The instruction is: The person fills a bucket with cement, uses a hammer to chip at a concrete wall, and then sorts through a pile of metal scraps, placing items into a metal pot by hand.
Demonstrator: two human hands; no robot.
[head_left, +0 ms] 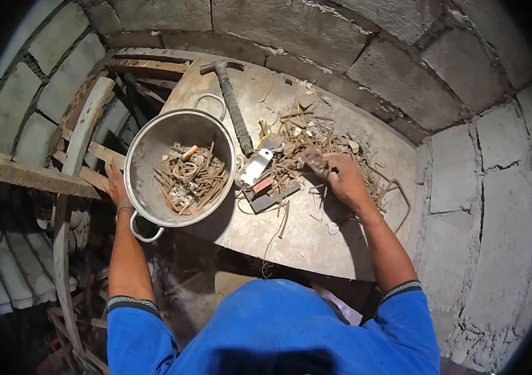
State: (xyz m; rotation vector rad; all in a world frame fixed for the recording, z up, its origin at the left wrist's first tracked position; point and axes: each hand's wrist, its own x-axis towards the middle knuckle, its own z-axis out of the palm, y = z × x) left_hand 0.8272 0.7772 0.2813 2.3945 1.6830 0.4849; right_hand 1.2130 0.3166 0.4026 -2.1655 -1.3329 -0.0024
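Observation:
A metal cooking pot (144, 159) with two loop handles stands at the left side of the tabletop. Inside it lie many rusty nails (206, 178), an orange piece and small metal bits. My left hand (116, 184) holds the pot's outer left side; some of its fingers are hidden behind the wall. Over the scrap pile (294, 134) on the table, my right hand (348, 178) is closed around a rough brown lump (316, 164), whose kind I cannot make out. A white metal plate (256, 167) and a dark flat block (275, 197) lie between the pot and that hand.
A hammer (228, 100) with a wrapped handle lies behind the pot. Bent rods (397, 190) stick out at the pile's right. Block walls (316, 37) close in the back and right. Wooden beams (47, 178) stand at the left, close to my left arm.

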